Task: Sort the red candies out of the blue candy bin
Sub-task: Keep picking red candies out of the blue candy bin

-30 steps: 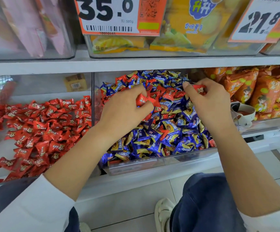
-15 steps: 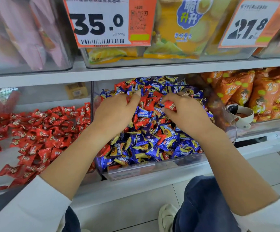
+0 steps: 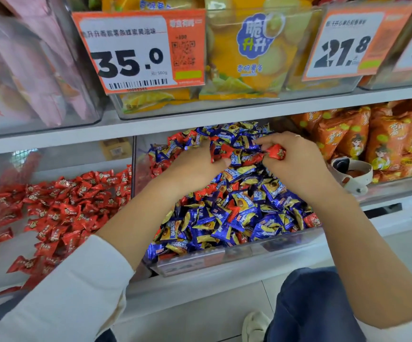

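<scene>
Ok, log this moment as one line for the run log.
stage: picking red from blue bin | left hand: holds red candies | right hand: pinches red candy | red bin: left

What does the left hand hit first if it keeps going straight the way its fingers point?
Most likely the heap of blue candies at the back of the bin, just past the red candies in the left hand grip. Depth is unclear; the bin's rear wall is hidden behind the heap.
</scene>
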`<state>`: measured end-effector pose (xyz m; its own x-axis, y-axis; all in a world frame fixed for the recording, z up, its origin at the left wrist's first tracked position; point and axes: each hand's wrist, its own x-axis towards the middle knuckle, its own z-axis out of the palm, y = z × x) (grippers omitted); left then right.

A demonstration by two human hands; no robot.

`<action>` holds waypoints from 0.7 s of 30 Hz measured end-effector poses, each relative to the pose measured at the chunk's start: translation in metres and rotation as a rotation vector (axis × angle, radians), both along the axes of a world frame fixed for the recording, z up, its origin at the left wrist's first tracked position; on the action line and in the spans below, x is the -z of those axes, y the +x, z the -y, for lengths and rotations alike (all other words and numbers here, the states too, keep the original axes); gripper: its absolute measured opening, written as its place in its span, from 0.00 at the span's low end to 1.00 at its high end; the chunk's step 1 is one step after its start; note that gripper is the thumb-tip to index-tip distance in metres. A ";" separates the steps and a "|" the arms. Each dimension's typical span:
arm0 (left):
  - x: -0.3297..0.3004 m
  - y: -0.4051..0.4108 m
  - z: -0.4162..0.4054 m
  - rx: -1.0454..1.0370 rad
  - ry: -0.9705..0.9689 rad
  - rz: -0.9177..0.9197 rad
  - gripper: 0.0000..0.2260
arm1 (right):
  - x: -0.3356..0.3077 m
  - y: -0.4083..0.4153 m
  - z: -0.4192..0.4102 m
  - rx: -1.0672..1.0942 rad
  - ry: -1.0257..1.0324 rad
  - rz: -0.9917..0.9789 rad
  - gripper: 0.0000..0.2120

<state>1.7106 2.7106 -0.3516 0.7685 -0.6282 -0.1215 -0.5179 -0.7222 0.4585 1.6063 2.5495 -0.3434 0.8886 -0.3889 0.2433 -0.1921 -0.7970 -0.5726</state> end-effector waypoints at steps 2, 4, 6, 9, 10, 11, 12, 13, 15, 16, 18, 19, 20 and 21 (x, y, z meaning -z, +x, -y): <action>0.007 0.001 0.007 0.008 0.044 0.002 0.34 | 0.004 0.003 -0.002 -0.087 -0.089 -0.060 0.24; 0.010 0.001 0.011 -0.012 0.073 0.041 0.31 | 0.011 0.007 -0.004 -0.137 -0.234 -0.197 0.27; 0.010 0.002 0.009 -0.015 0.071 0.058 0.25 | 0.016 0.009 -0.005 -0.118 -0.328 -0.250 0.24; 0.007 0.000 0.001 0.011 0.022 0.093 0.21 | 0.017 0.012 -0.004 -0.059 -0.309 -0.173 0.13; 0.006 0.000 -0.003 0.009 0.008 0.108 0.21 | 0.016 0.013 -0.004 -0.036 -0.285 -0.136 0.10; 0.004 -0.001 -0.007 -0.004 -0.005 0.129 0.22 | 0.014 0.014 -0.005 -0.007 -0.259 -0.097 0.08; 0.002 -0.002 -0.012 -0.023 -0.014 0.153 0.23 | 0.012 0.015 -0.005 0.027 -0.233 -0.051 0.10; 0.000 -0.003 -0.017 -0.042 -0.022 0.173 0.24 | 0.008 0.016 -0.007 0.056 -0.199 -0.004 0.12; -0.004 -0.006 -0.029 -0.067 -0.022 0.205 0.24 | 0.004 0.020 -0.013 0.062 -0.138 0.057 0.14; -0.006 -0.008 -0.035 -0.068 -0.013 0.232 0.23 | 0.003 0.022 -0.018 0.043 -0.130 0.054 0.14; -0.006 -0.015 -0.048 -0.074 0.010 0.285 0.19 | 0.004 0.028 -0.029 0.006 -0.199 0.025 0.15; -0.006 -0.019 -0.055 -0.083 0.015 0.304 0.18 | 0.006 0.032 -0.033 -0.001 -0.258 0.011 0.15; -0.005 -0.022 -0.061 -0.091 0.010 0.326 0.17 | 0.008 0.036 -0.036 0.004 -0.319 -0.011 0.16; -0.005 -0.024 -0.066 -0.101 0.001 0.355 0.16 | 0.010 0.041 -0.038 0.013 -0.372 -0.049 0.16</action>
